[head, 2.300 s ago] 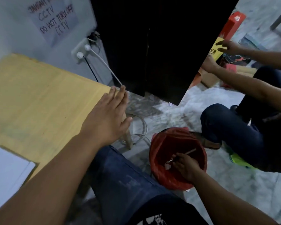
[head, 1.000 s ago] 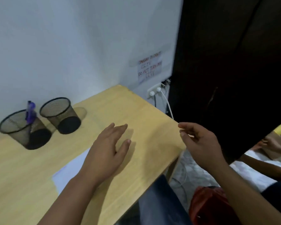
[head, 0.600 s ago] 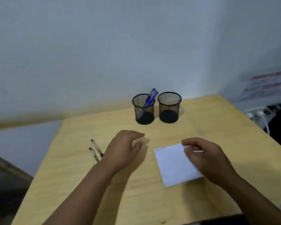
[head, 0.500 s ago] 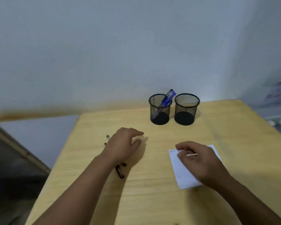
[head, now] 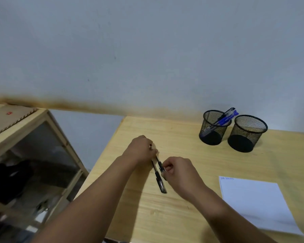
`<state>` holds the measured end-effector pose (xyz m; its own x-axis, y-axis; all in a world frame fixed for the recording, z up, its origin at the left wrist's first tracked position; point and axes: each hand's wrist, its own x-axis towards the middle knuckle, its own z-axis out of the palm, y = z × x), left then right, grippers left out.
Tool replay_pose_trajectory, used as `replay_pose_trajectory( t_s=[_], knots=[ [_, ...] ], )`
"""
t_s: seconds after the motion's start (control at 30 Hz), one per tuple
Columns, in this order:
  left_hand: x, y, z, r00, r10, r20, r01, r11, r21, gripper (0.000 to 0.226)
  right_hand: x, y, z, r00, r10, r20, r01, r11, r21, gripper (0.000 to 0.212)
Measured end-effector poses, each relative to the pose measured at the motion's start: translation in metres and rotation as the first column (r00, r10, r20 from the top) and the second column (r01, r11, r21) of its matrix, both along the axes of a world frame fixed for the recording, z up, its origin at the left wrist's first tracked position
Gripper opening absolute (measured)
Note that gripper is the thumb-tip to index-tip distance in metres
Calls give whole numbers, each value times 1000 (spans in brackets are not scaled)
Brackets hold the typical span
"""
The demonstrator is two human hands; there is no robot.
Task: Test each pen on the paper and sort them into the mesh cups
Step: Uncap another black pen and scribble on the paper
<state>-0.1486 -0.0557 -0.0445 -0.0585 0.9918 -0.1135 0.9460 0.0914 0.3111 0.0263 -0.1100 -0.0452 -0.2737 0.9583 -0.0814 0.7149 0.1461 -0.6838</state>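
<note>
Two black pens lie side by side on the wooden table (head: 182, 216). My left hand (head: 140, 149) grips the far end of one pen (head: 158, 159). My right hand (head: 178, 170) pinches the cap end of that same pen. The other black pen (head: 160, 183) stays on the table, pointing toward me. The white paper (head: 253, 200) lies to the right, with a small blue scribble at its top left corner. Two black mesh cups stand at the back right: the left cup (head: 213, 128) holds blue pens (head: 223, 118), the right cup (head: 247, 133) looks empty.
A wooden cabinet with a glass door (head: 33, 155) stands left of the table, below its level. The grey wall (head: 147, 50) runs along the table's far edge. The table's left edge lies close to my left forearm.
My head turned from the floor bin back to the table and leftward. My right hand left the paper and joined my left hand at the black pens, which now holds one.
</note>
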Motion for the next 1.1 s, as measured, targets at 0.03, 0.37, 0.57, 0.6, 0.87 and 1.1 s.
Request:
replay_pose_trajectory(
  t_s=[0.03,0.37,0.57,0.6,0.87,1.1],
  knots=[
    [0,1,0,1000,-1,9,0,1000,9,26,-2,-1,-1,1000,-4,19,4,1000,5,15],
    [12,-11,27,920,9,391,-64,990,128,37,23,-10,9,984,-99,-148,81,989,-125,48],
    [58,-20,49,827,-151,542,36,976,216,30,75,-17,20,925,-194,-327,114,962,-248,22],
    [68,-21,51,802,-175,572,51,973,226,30,85,-19,23,914,-206,-350,112,956,-269,21],
    [142,-54,39,678,-223,700,93,971,219,27,146,-29,25,633,-428,-645,234,900,-368,10],
    [174,-81,2,699,-238,674,181,971,155,6,170,-44,12,512,-458,-726,276,889,-366,11]
  ],
)
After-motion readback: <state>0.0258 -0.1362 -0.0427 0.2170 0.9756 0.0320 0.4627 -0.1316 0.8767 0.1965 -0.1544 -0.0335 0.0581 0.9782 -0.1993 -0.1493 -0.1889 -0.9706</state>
